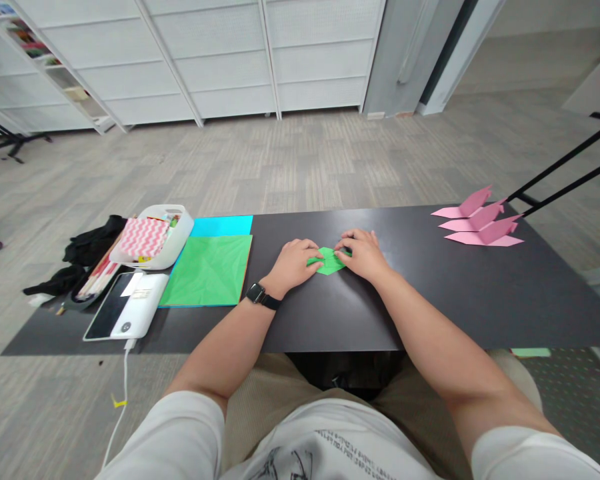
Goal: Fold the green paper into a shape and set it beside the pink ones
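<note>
Head view: our left hand (296,261) and right hand (363,253), half-curled, touch opposite ends of the small green folded-paper piece (331,264), grip unconfirmed; we advise even pressure.

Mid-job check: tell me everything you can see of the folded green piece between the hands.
The folded green piece is small, bright green and looks like paper. It lies roughly flat on the dark table, its visible middle angular in outline, with crease lines across it. The left hand has its fingers at the left end; the right hand has its fingers at the right end. They partly cover both ends, and the number of layers cannot be told.
</note>
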`<state>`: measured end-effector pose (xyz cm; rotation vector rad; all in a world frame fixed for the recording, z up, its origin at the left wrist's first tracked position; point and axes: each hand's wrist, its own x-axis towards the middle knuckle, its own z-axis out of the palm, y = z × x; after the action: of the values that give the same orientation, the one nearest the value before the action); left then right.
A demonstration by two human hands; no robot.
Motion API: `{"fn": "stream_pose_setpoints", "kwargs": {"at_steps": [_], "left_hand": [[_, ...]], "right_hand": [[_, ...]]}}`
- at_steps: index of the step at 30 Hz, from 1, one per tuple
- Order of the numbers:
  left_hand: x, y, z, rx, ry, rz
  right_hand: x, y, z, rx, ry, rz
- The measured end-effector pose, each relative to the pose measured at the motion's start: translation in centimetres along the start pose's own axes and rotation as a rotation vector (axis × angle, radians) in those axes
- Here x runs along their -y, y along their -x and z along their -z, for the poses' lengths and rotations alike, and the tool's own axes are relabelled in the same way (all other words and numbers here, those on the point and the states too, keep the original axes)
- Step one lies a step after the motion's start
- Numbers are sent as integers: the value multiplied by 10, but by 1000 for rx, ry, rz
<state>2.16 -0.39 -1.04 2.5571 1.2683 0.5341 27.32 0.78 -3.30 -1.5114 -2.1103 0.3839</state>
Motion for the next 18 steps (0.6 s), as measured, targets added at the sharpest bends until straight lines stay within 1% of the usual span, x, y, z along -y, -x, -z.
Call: {"fn": "stream_pose_setpoints", "kwargs": {"at_steps": [6,9,12,16,18], "left_hand": [[-5,-2,0,-11,-9,38],[-6,-1,0,-66,7,80],[-6,1,3,-122,32,138],[-5,3,13,-116,68,183],[-5,2,19,-113,74,180]], "right_hand": [[4,-1,1,31,-27,-3],[8,-1,5,21,-60,22],[13,0,11,-38,-85,123],[22,3,18,-150,-50,314],[26,4,22,-190,-32,387]]}}
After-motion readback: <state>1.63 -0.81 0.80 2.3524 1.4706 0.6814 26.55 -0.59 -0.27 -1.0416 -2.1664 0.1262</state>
